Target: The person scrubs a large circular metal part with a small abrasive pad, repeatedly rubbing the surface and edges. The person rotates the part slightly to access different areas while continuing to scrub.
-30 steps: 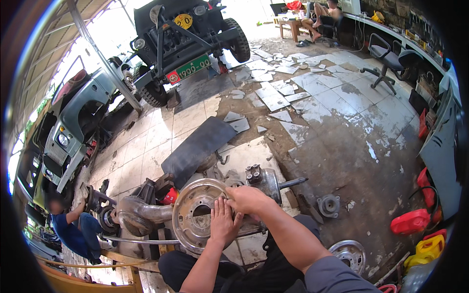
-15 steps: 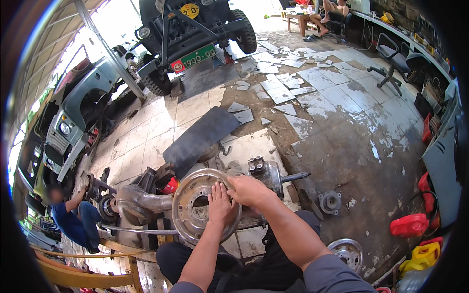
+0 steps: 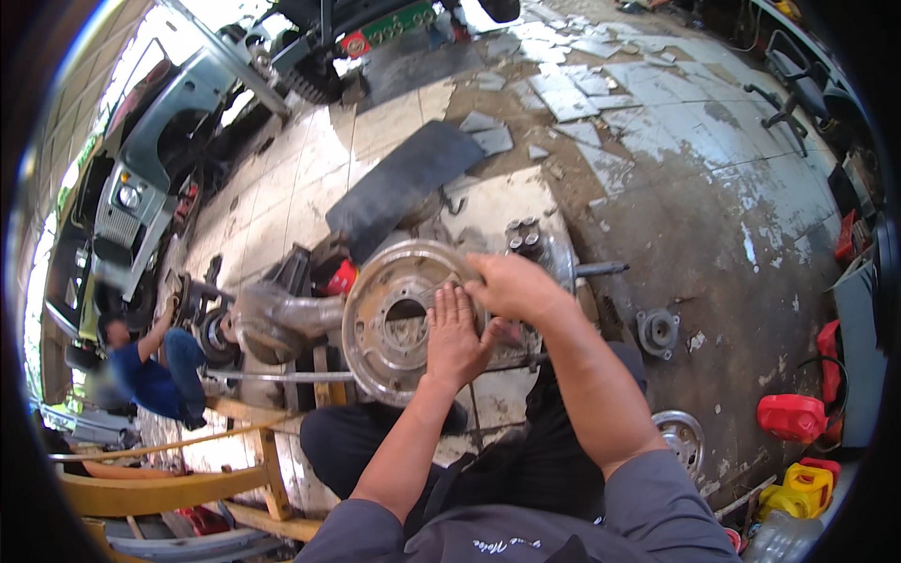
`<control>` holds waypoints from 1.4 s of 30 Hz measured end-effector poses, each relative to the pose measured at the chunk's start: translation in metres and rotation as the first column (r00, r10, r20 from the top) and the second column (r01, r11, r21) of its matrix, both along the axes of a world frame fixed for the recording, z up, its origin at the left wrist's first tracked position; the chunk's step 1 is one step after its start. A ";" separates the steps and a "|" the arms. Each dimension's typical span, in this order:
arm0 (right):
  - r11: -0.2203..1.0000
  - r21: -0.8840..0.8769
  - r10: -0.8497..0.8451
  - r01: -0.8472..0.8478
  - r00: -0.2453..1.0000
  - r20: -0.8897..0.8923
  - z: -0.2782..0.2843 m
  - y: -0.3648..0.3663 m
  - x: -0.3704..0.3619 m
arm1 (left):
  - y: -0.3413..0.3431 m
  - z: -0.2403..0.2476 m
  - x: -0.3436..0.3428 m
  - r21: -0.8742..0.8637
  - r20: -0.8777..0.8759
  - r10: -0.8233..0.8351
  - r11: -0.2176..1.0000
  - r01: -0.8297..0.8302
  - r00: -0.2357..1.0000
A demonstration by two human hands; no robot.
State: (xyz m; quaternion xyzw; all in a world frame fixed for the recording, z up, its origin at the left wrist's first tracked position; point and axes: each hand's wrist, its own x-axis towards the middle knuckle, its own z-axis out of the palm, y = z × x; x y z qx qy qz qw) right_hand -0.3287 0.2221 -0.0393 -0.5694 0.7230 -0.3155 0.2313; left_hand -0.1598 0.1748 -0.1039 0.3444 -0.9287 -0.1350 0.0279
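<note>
A round, worn metal wheel disc (image 3: 368,328) with a large centre hole and a ring of small holes stands tilted in front of my knees. My left hand (image 3: 456,340) lies flat on its face, right of the hole, fingers stretched and thumb apart. At the disc's upper right edge, my right hand (image 3: 514,284) is closed round the rim; some of its fingers are hidden. Left of the disc is a rusty axle housing (image 3: 272,319). Beyond my right hand lies a cylindrical metal part with a shaft (image 3: 601,269).
A dark sheet (image 3: 405,183) lies ahead. To my right are a metal flange (image 3: 657,332), a silver wheel rim (image 3: 682,439), and red (image 3: 790,418) and yellow (image 3: 801,490) jerrycans. A person in blue (image 3: 155,375) crouches at left by a yellow wooden frame (image 3: 169,493). Broken tiles (image 3: 568,98) litter the floor.
The view has tipped downward, so the jeep's front has mostly left the top. Both hands stay on the wheel disc; my left thumb now stands away from its fingers.
</note>
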 end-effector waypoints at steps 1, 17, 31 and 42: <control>1.000 0.013 -0.007 0.007 1.000 -0.027 -0.003 0.002 -0.001 | 0.004 -0.001 0.003 -0.004 -0.006 -0.018 1.000 0.018 1.000; 0.999 -0.012 -0.037 0.036 0.999 -0.018 0.002 0.003 -0.009 | 0.002 -0.005 0.003 0.005 -0.040 0.037 0.999 -0.037 0.999; 0.996 -0.071 -0.063 0.062 0.998 -0.005 -0.001 0.004 -0.008 | -0.002 -0.003 0.015 -0.027 -0.009 -0.045 0.999 0.045 0.999; 0.997 0.069 -0.034 0.033 0.999 0.001 0.010 0.008 -0.012 | -0.002 -0.002 0.015 -0.013 0.030 -0.014 1.000 0.014 0.999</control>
